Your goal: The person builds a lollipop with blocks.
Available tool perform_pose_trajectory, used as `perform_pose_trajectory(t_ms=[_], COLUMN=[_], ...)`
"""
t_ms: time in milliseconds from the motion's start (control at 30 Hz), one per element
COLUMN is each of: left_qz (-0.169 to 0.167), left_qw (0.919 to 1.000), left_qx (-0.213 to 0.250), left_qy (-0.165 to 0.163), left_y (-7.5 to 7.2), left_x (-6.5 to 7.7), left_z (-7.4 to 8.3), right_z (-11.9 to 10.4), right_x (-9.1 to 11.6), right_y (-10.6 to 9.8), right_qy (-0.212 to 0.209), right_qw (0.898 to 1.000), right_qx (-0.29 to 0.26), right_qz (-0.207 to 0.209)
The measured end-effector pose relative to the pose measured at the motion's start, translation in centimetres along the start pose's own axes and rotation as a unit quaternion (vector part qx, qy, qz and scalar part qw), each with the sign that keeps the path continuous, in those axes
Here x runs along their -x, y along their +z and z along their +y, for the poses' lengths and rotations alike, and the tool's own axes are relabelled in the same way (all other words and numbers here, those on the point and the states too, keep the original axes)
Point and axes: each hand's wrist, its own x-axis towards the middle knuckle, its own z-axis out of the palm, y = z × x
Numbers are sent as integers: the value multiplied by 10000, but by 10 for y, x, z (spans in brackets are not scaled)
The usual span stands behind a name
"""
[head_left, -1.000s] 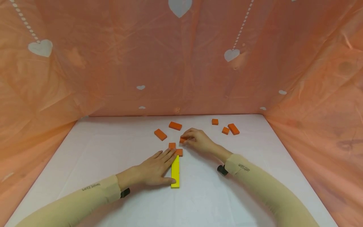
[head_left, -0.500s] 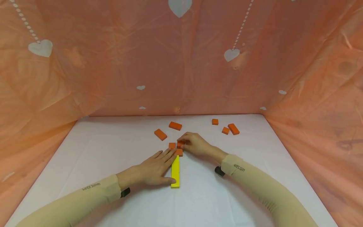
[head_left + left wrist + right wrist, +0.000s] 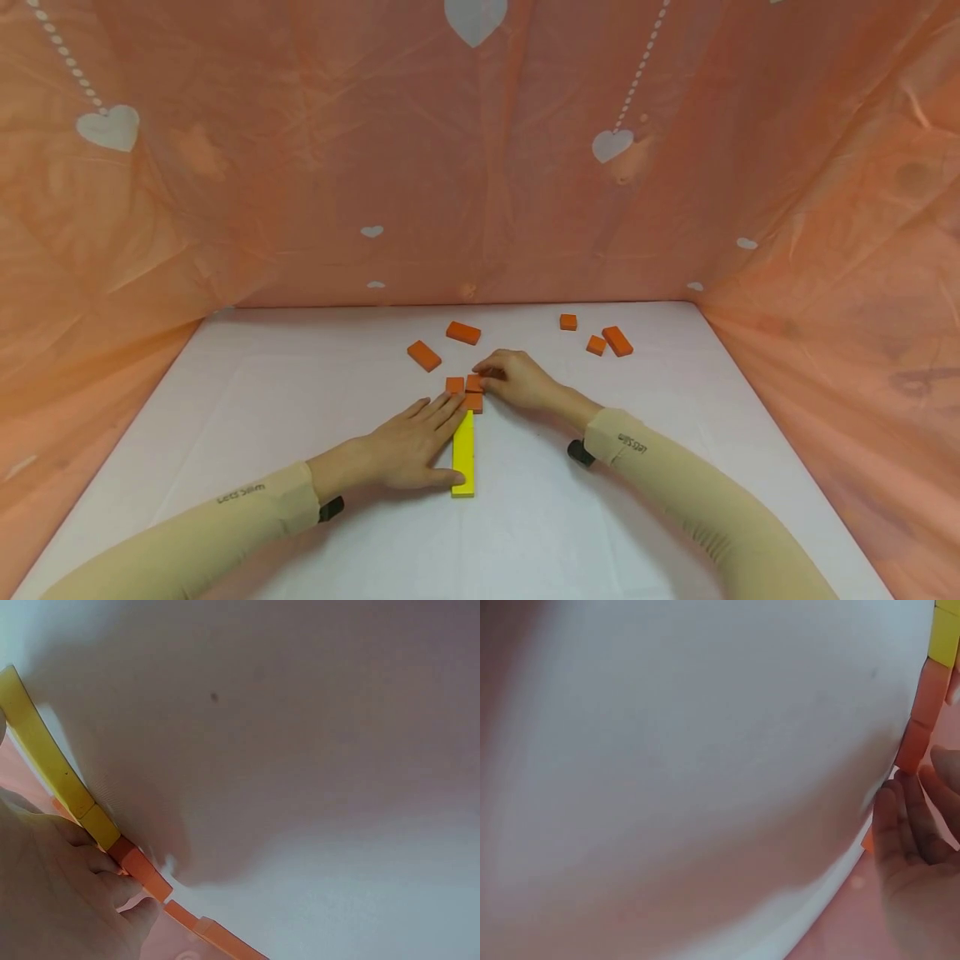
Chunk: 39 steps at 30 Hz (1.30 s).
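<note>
Left hand [image 3: 408,446]: fingers flat, spread, pressing the yellow bar's [image 3: 464,454] left edge.
Right hand [image 3: 517,379]: fingertips pinching a small orange block [image 3: 474,383] at the bar's far end.
Open room: bare white table [image 3: 262,400] on both sides.

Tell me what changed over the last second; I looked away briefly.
The right hand carried a small orange block toward the person and set it beside the orange blocks at the far end of the yellow bar; its fingers rest on it. The left hand stayed flat on the bar; the scattered blocks stayed put.
</note>
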Motion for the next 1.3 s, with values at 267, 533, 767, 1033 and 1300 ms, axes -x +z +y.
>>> perform_pose_trajectory(t_ms=[267, 533, 767, 1033, 1300], left_qz=[-50, -62, -62, -59, -53], left_qw=[10000, 10000, 10000, 10000, 10000], left_qx=[45, 15, 20, 23, 8], left_qy=[-31, -47, -43, -37, -22], left_y=[0, 0, 0, 0, -1], left_x=[-1, -1, -2, -1, -1], left_z=[-1, 0, -1, 0, 0], right_z=[-2, -2, -2, -3, -2], right_x=[-2, -2, -3, -2, -2], right_y=[0, 1, 2, 2, 2], right_qy=[-8, -50, -16, -60, -58], right_qw=[10000, 9999, 9999, 9999, 9999], right_qx=[15, 49, 47, 65, 52], right_qz=[-74, -86, -133, -136, -124])
